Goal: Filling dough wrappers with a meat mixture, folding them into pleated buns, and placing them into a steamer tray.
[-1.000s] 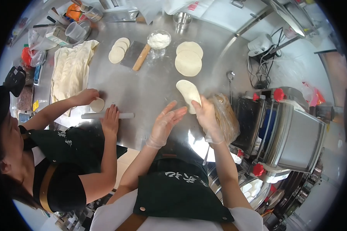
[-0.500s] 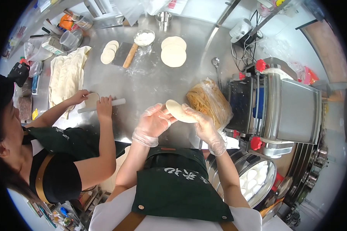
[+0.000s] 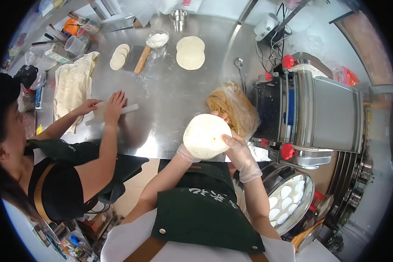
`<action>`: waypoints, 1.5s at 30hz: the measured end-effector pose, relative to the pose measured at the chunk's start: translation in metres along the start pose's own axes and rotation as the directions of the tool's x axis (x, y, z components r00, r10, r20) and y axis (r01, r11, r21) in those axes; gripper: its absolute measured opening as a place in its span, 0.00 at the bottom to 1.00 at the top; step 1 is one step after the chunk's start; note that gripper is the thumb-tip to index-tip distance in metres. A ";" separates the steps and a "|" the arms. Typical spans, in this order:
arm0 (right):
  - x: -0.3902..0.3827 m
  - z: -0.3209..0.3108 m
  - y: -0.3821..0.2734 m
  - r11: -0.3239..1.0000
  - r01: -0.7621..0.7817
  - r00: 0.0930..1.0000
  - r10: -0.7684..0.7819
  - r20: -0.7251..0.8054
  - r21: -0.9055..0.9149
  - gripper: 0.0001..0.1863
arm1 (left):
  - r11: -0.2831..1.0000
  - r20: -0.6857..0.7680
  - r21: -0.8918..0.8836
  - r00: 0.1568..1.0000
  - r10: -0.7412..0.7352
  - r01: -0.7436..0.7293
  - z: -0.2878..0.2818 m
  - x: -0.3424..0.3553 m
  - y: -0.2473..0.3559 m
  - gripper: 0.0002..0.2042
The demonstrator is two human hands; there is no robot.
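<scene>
While both gloved hands hold it up over the near edge of the steel table [image 3: 170, 100], the round dough sheet [image 3: 205, 136] looks already flattened to a thin disc. The left hand [image 3: 187, 153] supports it from beneath, mostly hidden by the dough, and the right hand [image 3: 239, 150] grips its right rim with fingers closed on the edge. Two finished rounds [image 3: 190, 52] lie stacked at the far side of the table, and small dough discs [image 3: 118, 56] wait beside a scraper [image 3: 137, 59] and a bowl of flour [image 3: 157, 39]. Just beyond the hands sits a bag of shredded filling [image 3: 233, 107]. By my reading, some rounds are done and several discs remain. To the left, a co-worker's hands [image 3: 107, 107] press a rolling pin [image 3: 113, 113].
</scene>
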State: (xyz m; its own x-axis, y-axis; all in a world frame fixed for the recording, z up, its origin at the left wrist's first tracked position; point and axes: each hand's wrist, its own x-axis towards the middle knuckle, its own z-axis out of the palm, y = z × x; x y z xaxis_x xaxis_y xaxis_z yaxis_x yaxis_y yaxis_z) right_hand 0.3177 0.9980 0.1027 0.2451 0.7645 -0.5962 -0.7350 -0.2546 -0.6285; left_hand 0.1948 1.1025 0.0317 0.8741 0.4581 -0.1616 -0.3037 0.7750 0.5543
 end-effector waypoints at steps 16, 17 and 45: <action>-0.024 0.004 -0.005 0.999 0.025 1.000 -0.026 0.010 0.046 0.24 | 0.850 0.013 -0.526 0.999 -0.031 0.034 0.024 -0.003 0.018 0.34; -0.024 0.001 -0.007 0.998 0.028 1.000 -0.028 0.006 0.050 0.24 | 0.944 -0.163 -0.315 0.986 0.046 -0.096 0.031 -0.007 0.028 0.37; -0.026 -0.012 0.021 0.711 0.317 0.836 -0.522 -0.169 -0.627 0.18 | 0.974 -0.275 -0.227 0.959 -0.060 -0.004 -0.019 -0.048 -0.011 0.23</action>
State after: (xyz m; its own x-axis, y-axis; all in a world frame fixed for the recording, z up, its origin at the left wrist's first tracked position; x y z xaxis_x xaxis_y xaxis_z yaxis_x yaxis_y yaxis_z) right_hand 0.3035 0.9662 0.0991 0.6955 0.6717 -0.2552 -0.0484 -0.3106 -0.9493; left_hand 0.1494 1.0802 0.0178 0.7526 0.5127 -0.4131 -0.3852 0.8517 0.3554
